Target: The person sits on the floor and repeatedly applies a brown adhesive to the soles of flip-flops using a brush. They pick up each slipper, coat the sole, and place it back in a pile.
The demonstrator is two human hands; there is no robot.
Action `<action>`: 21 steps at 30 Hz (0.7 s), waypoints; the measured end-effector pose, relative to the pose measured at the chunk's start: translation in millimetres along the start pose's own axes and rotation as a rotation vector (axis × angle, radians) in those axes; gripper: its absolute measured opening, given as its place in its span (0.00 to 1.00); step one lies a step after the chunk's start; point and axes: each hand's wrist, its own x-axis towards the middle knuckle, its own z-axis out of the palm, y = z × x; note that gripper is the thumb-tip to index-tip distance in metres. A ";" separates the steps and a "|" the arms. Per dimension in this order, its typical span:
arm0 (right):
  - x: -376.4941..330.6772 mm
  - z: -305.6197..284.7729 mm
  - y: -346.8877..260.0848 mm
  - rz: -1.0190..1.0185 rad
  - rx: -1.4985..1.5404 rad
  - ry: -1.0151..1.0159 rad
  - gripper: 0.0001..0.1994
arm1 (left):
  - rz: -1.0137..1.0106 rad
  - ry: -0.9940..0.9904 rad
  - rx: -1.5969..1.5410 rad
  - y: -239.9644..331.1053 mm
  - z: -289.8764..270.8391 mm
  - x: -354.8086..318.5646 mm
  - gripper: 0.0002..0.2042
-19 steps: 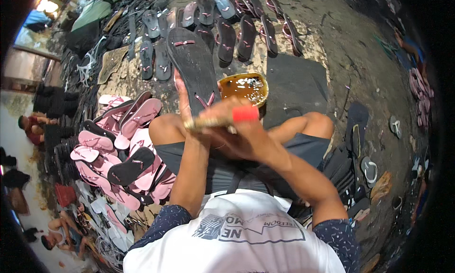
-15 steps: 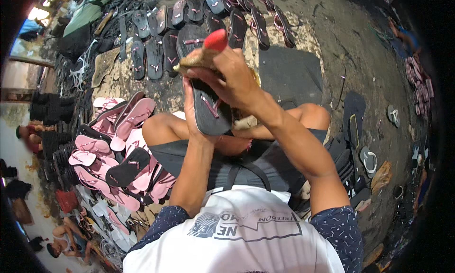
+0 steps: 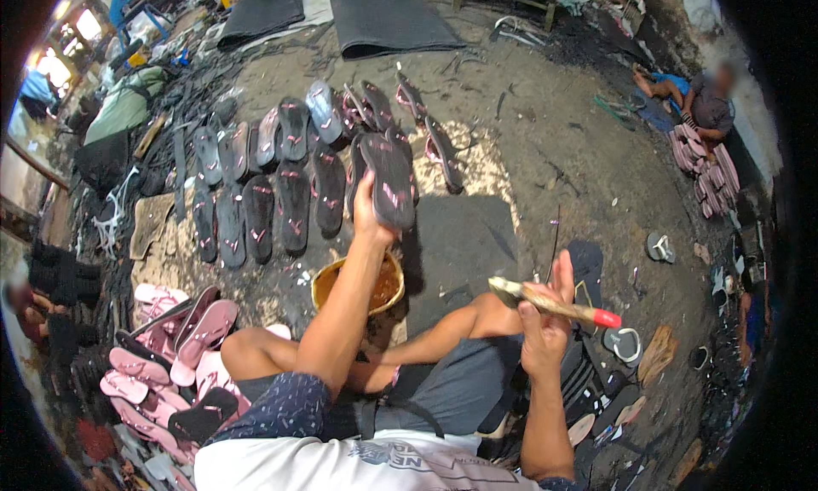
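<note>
My left hand is stretched forward, gripping a black flip-flop with small pink strap pieces. It is raised near the right end of rows of dark flip-flops laid on the ground. On the right, above my knee, my right hand holds a brush with a red-tipped handle, its pale bristle end pointing left. Below my left forearm stands a yellow-rimmed bowl with brown stuff inside, partly hidden by the arm.
Pink and black flip-flops are heaped by my left knee. A dark flat sheet lies ahead of my legs. Larger black sheets are on the floor farther off. Someone sits at the far right beside stacked pink-and-dark pieces.
My hands have separated: the left carried the flip-flop forward, while the right swung away to the right with the brush. The view has shifted, uncovering the bowl.
</note>
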 end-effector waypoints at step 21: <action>-22.8 88.5 23.6 0.060 0.077 -0.310 0.17 | 0.233 0.606 2.756 317.4 -118.3 -370.7 0.17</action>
